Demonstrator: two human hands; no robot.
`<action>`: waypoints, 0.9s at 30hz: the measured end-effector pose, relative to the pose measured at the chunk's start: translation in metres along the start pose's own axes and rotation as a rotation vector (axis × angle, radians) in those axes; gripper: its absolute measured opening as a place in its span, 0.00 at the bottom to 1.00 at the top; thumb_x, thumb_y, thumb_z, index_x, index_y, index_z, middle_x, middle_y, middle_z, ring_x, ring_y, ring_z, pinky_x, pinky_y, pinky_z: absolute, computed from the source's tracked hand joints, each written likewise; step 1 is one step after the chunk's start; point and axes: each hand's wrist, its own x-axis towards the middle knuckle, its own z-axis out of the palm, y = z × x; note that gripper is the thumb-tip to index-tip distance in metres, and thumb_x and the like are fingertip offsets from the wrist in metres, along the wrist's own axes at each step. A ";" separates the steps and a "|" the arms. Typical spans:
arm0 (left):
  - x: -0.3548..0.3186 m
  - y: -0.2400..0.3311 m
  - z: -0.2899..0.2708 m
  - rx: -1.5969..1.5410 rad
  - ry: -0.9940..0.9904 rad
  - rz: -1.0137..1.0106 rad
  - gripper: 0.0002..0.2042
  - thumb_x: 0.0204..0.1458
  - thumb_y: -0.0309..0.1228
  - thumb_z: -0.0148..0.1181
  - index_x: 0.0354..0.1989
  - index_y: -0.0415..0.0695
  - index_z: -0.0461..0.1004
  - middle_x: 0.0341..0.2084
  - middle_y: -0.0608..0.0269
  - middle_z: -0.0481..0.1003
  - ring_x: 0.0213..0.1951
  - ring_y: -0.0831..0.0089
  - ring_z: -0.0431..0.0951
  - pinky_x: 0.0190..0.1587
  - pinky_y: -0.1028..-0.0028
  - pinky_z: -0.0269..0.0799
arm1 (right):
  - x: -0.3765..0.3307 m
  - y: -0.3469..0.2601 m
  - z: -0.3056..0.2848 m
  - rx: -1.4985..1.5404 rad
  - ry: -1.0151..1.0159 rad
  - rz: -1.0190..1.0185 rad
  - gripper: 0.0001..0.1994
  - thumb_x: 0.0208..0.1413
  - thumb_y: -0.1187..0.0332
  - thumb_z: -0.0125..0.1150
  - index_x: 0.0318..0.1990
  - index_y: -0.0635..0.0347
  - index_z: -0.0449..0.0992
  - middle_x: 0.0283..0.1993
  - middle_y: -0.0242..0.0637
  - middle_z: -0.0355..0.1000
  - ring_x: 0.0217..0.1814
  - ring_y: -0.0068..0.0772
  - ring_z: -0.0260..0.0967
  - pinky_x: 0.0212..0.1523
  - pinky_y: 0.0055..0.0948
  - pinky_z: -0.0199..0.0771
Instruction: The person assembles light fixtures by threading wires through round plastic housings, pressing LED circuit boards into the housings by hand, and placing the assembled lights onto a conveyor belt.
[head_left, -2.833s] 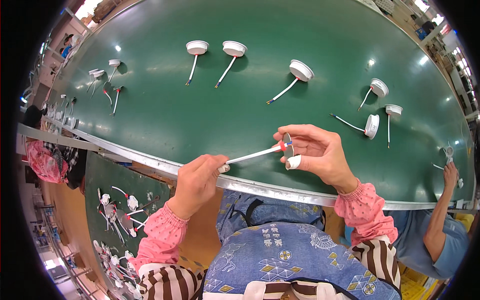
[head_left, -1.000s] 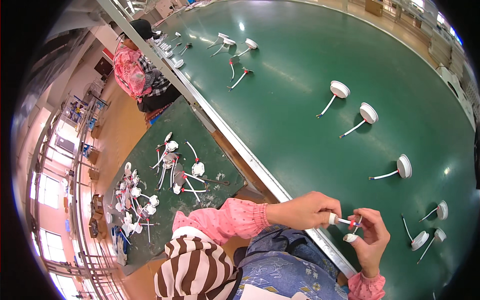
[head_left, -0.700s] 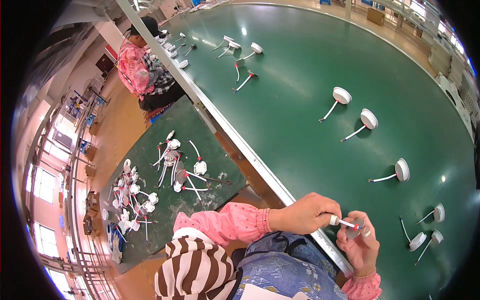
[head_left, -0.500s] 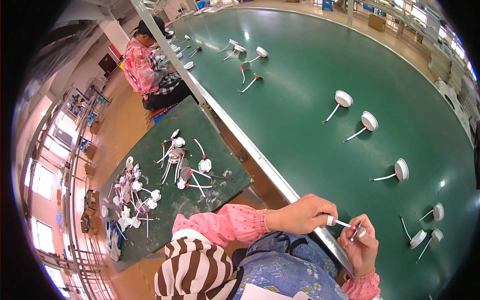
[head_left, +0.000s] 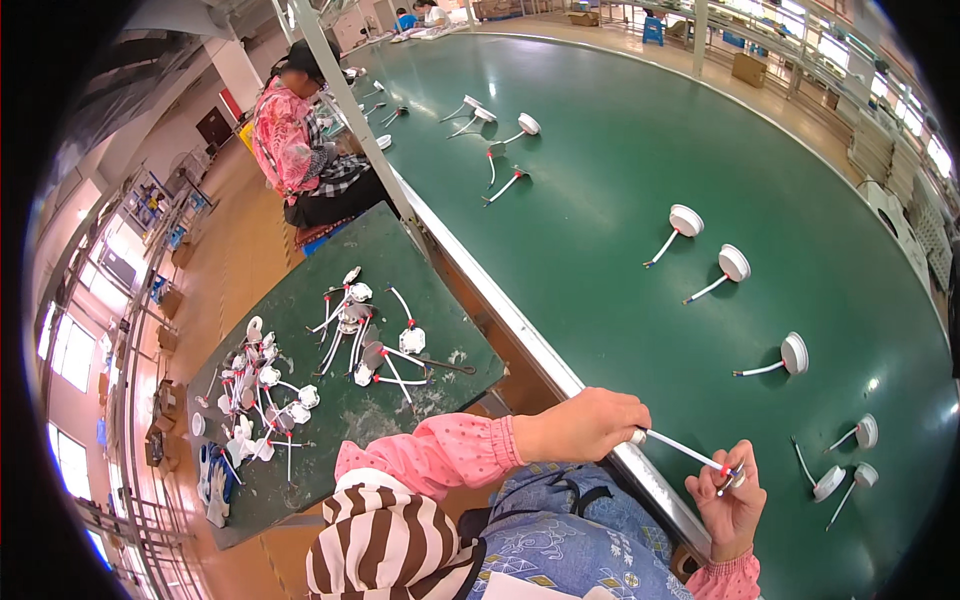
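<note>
A white cable [head_left: 685, 449] stretches between my two hands above the table's near edge. My left hand [head_left: 588, 424] is closed round its left end, where a small white round piece [head_left: 638, 437] peeks out of the fingers. My right hand [head_left: 728, 508] pinches the other end, which carries a red collar [head_left: 725, 470] and a small round metallic part [head_left: 736, 480]; fingers partly hide that part. To the right of my right hand lie white round discs with cables, the closest being a tilted disc [head_left: 829, 484].
The green table [head_left: 600, 150] carries more discs with cables, such as a white disc [head_left: 794, 353]. On a lower side table [head_left: 330, 420] at left lie piled cabled parts [head_left: 262, 385], a metal hook [head_left: 450, 367] and gloves [head_left: 215, 485]. A metal post [head_left: 350, 110] rises near a seated co-worker [head_left: 290, 150].
My hands have moved apart, baring more of the cable. The small white round piece has shifted left with my left hand, away from the red collar. The whole view has tilted slightly.
</note>
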 end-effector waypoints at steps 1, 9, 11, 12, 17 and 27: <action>0.001 -0.005 0.000 0.072 0.019 0.044 0.07 0.56 0.23 0.59 0.42 0.37 0.76 0.34 0.56 0.77 0.36 0.55 0.78 0.37 0.63 0.74 | 0.003 -0.001 0.000 0.016 0.006 0.011 0.10 0.54 0.76 0.64 0.39 0.61 0.68 0.31 0.39 0.72 0.27 0.39 0.71 0.32 0.36 0.62; 0.039 -0.040 -0.030 0.270 0.064 0.129 0.07 0.50 0.23 0.59 0.38 0.40 0.76 0.32 0.60 0.75 0.31 0.60 0.76 0.33 0.66 0.72 | 0.043 -0.004 -0.009 0.034 0.046 0.019 0.12 0.51 0.80 0.65 0.38 0.61 0.67 0.32 0.41 0.69 0.29 0.48 0.73 0.31 0.39 0.61; 0.056 -0.062 -0.032 0.250 0.129 0.147 0.06 0.51 0.25 0.61 0.37 0.42 0.76 0.32 0.60 0.75 0.31 0.58 0.76 0.34 0.65 0.72 | 0.057 -0.009 -0.002 0.034 0.032 -0.006 0.12 0.52 0.80 0.65 0.37 0.61 0.66 0.31 0.41 0.69 0.28 0.48 0.73 0.30 0.39 0.60; 0.068 -0.072 -0.037 0.244 0.132 0.146 0.06 0.51 0.25 0.61 0.37 0.42 0.76 0.32 0.60 0.75 0.31 0.58 0.76 0.34 0.65 0.72 | 0.062 -0.013 0.000 0.032 0.017 -0.045 0.12 0.52 0.80 0.64 0.35 0.60 0.64 0.31 0.41 0.69 0.28 0.48 0.72 0.30 0.39 0.59; 0.134 -0.143 -0.079 0.121 0.548 0.032 0.06 0.56 0.25 0.63 0.40 0.38 0.78 0.32 0.57 0.78 0.31 0.63 0.77 0.35 0.69 0.73 | 0.083 -0.028 -0.013 0.122 0.031 -0.180 0.16 0.54 0.80 0.62 0.36 0.55 0.58 0.32 0.37 0.60 0.29 0.38 0.58 0.32 0.37 0.54; 0.151 -0.219 -0.091 0.350 0.879 -0.054 0.02 0.59 0.23 0.60 0.38 0.40 0.78 0.29 0.61 0.78 0.24 0.72 0.74 0.28 0.74 0.70 | 0.092 -0.029 -0.020 0.066 0.021 -0.089 0.13 0.52 0.79 0.65 0.37 0.53 0.66 0.35 0.33 0.62 0.34 0.35 0.60 0.39 0.39 0.59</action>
